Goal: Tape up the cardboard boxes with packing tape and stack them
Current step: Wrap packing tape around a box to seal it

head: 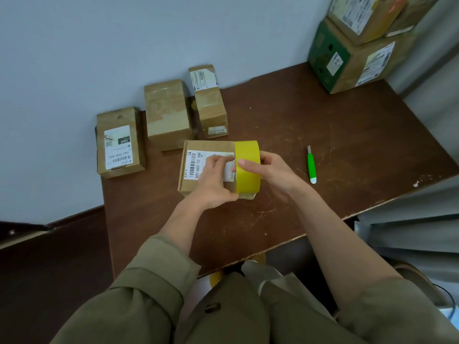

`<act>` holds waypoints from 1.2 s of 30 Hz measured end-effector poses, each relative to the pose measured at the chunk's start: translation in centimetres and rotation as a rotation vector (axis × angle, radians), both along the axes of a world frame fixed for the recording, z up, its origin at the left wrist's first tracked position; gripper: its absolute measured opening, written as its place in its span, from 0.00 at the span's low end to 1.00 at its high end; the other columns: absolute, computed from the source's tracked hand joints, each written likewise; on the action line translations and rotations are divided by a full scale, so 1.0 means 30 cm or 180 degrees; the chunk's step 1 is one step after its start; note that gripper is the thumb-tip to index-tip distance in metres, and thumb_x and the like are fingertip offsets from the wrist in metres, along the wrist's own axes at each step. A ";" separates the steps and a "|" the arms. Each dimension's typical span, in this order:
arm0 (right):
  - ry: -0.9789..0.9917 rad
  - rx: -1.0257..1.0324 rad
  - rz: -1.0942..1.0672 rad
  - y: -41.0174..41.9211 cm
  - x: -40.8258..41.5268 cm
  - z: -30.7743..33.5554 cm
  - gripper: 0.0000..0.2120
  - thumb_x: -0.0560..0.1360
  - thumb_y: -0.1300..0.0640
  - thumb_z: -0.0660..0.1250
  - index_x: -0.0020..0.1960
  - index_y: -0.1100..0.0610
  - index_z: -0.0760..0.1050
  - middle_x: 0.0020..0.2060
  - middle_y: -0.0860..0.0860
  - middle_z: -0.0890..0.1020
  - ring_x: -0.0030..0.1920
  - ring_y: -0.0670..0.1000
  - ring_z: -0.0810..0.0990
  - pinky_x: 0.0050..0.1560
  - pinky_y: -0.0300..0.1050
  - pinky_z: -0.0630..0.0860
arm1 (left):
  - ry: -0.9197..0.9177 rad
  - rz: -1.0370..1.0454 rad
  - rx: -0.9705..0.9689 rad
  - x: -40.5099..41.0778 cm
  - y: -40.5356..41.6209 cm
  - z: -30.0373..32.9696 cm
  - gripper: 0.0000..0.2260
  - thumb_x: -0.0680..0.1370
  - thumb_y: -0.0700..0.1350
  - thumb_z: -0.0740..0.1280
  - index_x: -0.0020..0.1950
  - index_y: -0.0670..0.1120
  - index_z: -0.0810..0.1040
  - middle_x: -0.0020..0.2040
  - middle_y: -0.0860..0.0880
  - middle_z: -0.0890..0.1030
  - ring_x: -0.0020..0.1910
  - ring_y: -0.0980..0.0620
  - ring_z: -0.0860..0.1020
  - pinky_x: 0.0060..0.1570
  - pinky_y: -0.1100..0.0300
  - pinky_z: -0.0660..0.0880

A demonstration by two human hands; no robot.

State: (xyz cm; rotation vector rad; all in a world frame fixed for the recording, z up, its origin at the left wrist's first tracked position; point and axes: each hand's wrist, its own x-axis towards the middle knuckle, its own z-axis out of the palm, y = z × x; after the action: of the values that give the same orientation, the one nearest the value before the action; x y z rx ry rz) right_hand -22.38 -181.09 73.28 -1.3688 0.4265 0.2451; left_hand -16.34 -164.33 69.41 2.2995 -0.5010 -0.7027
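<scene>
A small cardboard box point(196, 147) with a white barcode label lies in the middle of the brown table point(323, 125). A yellow roll of packing tape point(248, 170) stands on the box's right end. My right hand point(270, 173) grips the roll from the right, thumb over its top. My left hand point(214, 181) rests on the box's label, its fingertips pinching at the tape's edge beside the roll. Whether a free tape end is lifted is too small to tell.
Three more small boxes lie behind: one with a label at the left point(119, 142), a plain one point(167, 114), a narrow one point(208, 100). A green utility knife point(311, 166) lies right of my hands. Stacked boxes point(357, 53) fill the far right corner.
</scene>
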 end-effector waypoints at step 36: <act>-0.0180 -0.0384 -0.0371 -0.084 0.208 0.041 0.15 0.80 0.47 0.67 0.54 0.60 0.81 0.48 0.54 0.86 0.50 0.52 0.84 0.58 0.56 0.79 | 0.1708 0.1256 -0.1344 0.040 -0.167 0.066 0.07 0.79 0.44 0.69 0.52 0.42 0.84 0.38 0.51 0.83 0.33 0.65 0.79 0.36 0.70 0.73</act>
State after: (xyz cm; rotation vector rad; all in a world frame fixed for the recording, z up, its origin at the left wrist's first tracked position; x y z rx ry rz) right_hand -16.16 -183.60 74.52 -1.4599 0.4784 0.0856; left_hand -15.15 -169.33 71.39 1.6536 0.0569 -0.8721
